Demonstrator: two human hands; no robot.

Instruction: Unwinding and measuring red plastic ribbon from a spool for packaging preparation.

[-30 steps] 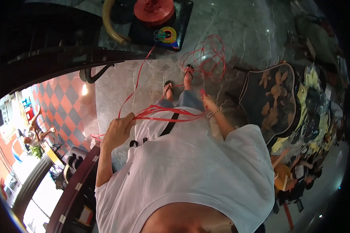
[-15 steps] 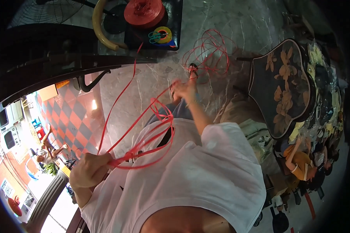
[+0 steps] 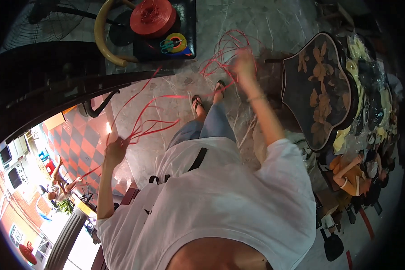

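A red spool of plastic string (image 3: 153, 17) sits on a dark tray (image 3: 189, 49) on the marble floor at the top. Thin red strands (image 3: 155, 121) run from it toward me. My left hand (image 3: 114, 150), at the left, is closed on a bunch of those strands. My right hand (image 3: 245, 63) is stretched out ahead and blurred. It grips a tangle of red string loops (image 3: 225, 49) that fans out above my sandalled feet (image 3: 198, 104). My white shirt fills the lower middle.
A dark chair back with a floral inlay (image 3: 321, 90) stands at the right, with packed goods (image 3: 373, 103) beyond it. A yellow curved tube (image 3: 101, 42), a tape roll (image 3: 177, 41) and a fan (image 3: 27, 22) lie near the tray. A dark railing (image 3: 54, 85) crosses the left.
My right hand has stretched forward and to the right, pulling the loops with it. My left hand has come up from the lower left, nearer my body, still holding strands.
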